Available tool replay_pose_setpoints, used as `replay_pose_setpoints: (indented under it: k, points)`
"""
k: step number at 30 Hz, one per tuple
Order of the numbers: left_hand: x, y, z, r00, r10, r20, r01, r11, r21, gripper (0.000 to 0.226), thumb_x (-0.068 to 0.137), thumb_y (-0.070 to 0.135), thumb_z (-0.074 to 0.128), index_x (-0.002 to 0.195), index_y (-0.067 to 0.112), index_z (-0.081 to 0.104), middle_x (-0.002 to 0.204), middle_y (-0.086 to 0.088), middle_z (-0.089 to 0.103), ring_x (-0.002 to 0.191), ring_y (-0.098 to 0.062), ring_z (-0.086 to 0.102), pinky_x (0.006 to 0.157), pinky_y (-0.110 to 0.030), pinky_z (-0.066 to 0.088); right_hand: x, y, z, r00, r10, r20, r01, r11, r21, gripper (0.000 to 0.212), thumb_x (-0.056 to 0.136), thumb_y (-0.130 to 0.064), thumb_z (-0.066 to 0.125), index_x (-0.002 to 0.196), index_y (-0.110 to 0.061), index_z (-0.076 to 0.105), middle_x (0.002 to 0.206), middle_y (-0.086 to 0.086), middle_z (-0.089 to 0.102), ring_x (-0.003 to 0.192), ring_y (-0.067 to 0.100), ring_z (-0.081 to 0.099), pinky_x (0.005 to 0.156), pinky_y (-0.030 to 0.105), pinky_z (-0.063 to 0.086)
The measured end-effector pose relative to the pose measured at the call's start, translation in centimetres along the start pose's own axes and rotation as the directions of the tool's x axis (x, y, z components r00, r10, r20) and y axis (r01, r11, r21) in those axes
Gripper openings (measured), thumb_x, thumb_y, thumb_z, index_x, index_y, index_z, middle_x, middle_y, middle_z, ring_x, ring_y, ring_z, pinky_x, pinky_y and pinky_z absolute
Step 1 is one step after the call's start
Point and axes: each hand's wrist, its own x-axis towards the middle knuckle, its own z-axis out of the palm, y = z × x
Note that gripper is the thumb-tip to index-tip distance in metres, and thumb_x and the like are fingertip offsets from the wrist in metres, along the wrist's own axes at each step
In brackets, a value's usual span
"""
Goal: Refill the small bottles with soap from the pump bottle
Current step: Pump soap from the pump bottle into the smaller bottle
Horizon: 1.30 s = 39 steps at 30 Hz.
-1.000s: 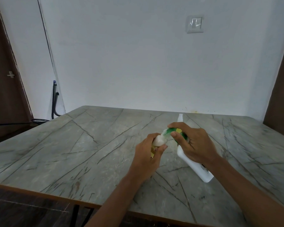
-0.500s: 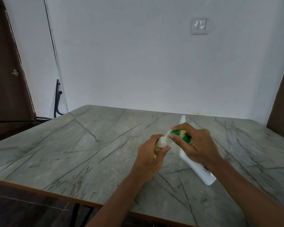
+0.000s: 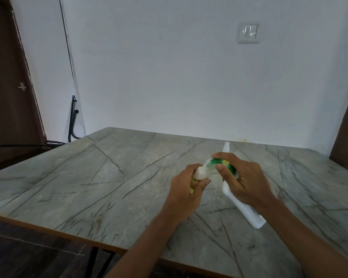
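Over the table (image 3: 88, 177) the left hand (image 3: 186, 189) was curled round a yellow bottle (image 3: 199, 173) with a white top. The right hand (image 3: 247, 181) grasped a green bottle (image 3: 219, 162), tipped so its pale neck met that top (what either held, I couldn't tell). A white bottle (image 3: 243, 211) lay slanted beneath the right hand. Three bottles in all.

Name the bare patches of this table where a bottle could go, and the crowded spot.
Bare: the table left of the left hand, out to its edges; also right of the white bottle. Crowded: the middle, where the right hand holds the green bottle against the small bottle.
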Motion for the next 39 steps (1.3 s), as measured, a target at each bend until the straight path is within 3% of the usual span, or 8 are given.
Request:
replay_pose_setpoints:
  k: [5, 10, 14, 18, 21, 30, 34, 39]
  points:
    - [0.06, 0.02, 0.12, 1.000, -0.006, 0.011, 0.006, 1.000, -0.005, 0.030, 0.090, 0.026, 0.066, 0.115, 0.014, 0.056, 0.093, 0.018, 0.055, 0.084, -0.005, 0.057, 0.066, -0.008, 0.047, 0.20, 0.40, 0.48, 1.000, 0.006, -0.022, -0.006, 1.000, -0.008, 0.046, 0.098, -0.061, 0.032, 0.112, -0.030, 0.064, 0.047, -0.006, 0.049, 0.041, 0.008, 0.047, 0.042, 0.020, 0.036]
    - [-0.13, -0.06, 0.13, 0.998, 0.028, 0.051, -0.029, 1.000, 0.010, 0.039, 0.091, 0.041, 0.057, 0.116, 0.011, 0.056, 0.093, 0.011, 0.057, 0.079, -0.003, 0.056, 0.064, -0.006, 0.044, 0.40, 0.67, 0.66, 0.998, 0.005, -0.063, -0.003, 0.999, 0.038, 0.032, 0.098, -0.054, 0.042, 0.093, -0.030, 0.063, 0.045, -0.005, 0.049, 0.036, 0.011, 0.044, 0.038, 0.030, 0.037]
    - [-0.19, -0.06, 0.19, 0.997, 0.040, 0.064, -0.041, 0.999, 0.017, 0.037, 0.091, 0.039, 0.057, 0.116, 0.011, 0.056, 0.093, 0.010, 0.057, 0.078, -0.004, 0.056, 0.064, -0.009, 0.045, 0.32, 0.52, 0.61, 0.998, -0.005, -0.064, 0.006, 1.000, 0.007, 0.038, 0.099, -0.055, 0.038, 0.091, -0.027, 0.063, 0.046, -0.008, 0.048, 0.037, 0.007, 0.041, 0.039, 0.020, 0.032]
    - [-0.12, -0.27, 0.09, 0.999, -0.004, 0.045, 0.003, 1.000, 0.013, 0.038, 0.091, 0.042, 0.056, 0.117, 0.014, 0.054, 0.091, 0.012, 0.058, 0.079, -0.006, 0.057, 0.063, -0.009, 0.046, -0.04, 0.08, 0.40, 0.999, -0.010, -0.030, 0.009, 0.999, -0.050, 0.049, 0.100, -0.058, 0.029, 0.111, -0.026, 0.065, 0.050, -0.022, 0.039, 0.045, -0.007, 0.042, 0.048, 0.005, 0.028]
    - [-0.10, -0.42, 0.16, 0.999, -0.027, 0.042, 0.027, 0.999, 0.018, 0.034, 0.092, 0.037, 0.059, 0.118, 0.016, 0.052, 0.090, 0.019, 0.054, 0.081, -0.004, 0.058, 0.063, -0.009, 0.046, -0.04, -0.14, 0.22, 1.000, -0.016, -0.015, 0.015, 0.999, -0.036, 0.050, 0.101, -0.056, 0.029, 0.117, -0.026, 0.065, 0.056, -0.033, 0.034, 0.051, -0.013, 0.044, 0.051, 0.003, 0.030]
    - [-0.04, -0.25, 0.19, 1.000, -0.013, 0.027, 0.013, 1.000, 0.012, 0.025, 0.092, 0.026, 0.063, 0.113, 0.021, 0.049, 0.086, 0.021, 0.052, 0.076, 0.003, 0.056, 0.061, -0.006, 0.043, 0.27, 0.24, 0.70, 1.000, 0.004, -0.024, -0.005, 0.999, -0.034, 0.053, 0.099, -0.062, 0.027, 0.110, -0.027, 0.065, 0.046, -0.006, 0.049, 0.040, 0.007, 0.046, 0.043, 0.016, 0.034]
    - [-0.14, -0.28, 0.37, 0.999, 0.025, 0.048, -0.026, 0.999, 0.020, 0.031, 0.093, 0.033, 0.061, 0.115, 0.013, 0.052, 0.088, 0.022, 0.051, 0.077, 0.003, 0.055, 0.062, -0.006, 0.043, 0.37, 0.48, 0.84, 0.999, 0.002, -0.049, -0.002, 1.000, 0.005, 0.047, 0.100, -0.057, 0.032, 0.097, -0.024, 0.065, 0.051, -0.004, 0.056, 0.041, 0.011, 0.050, 0.042, 0.025, 0.041]
    - [-0.18, -0.47, 0.51, 0.998, 0.028, 0.052, -0.030, 0.999, 0.022, 0.030, 0.093, 0.031, 0.061, 0.115, 0.013, 0.052, 0.088, 0.021, 0.050, 0.077, -0.001, 0.056, 0.063, -0.008, 0.044, 0.26, 0.33, 0.90, 0.998, -0.009, -0.070, 0.008, 1.000, -0.015, 0.049, 0.101, -0.056, 0.030, 0.095, -0.022, 0.065, 0.051, -0.006, 0.055, 0.041, 0.010, 0.049, 0.042, 0.023, 0.039]
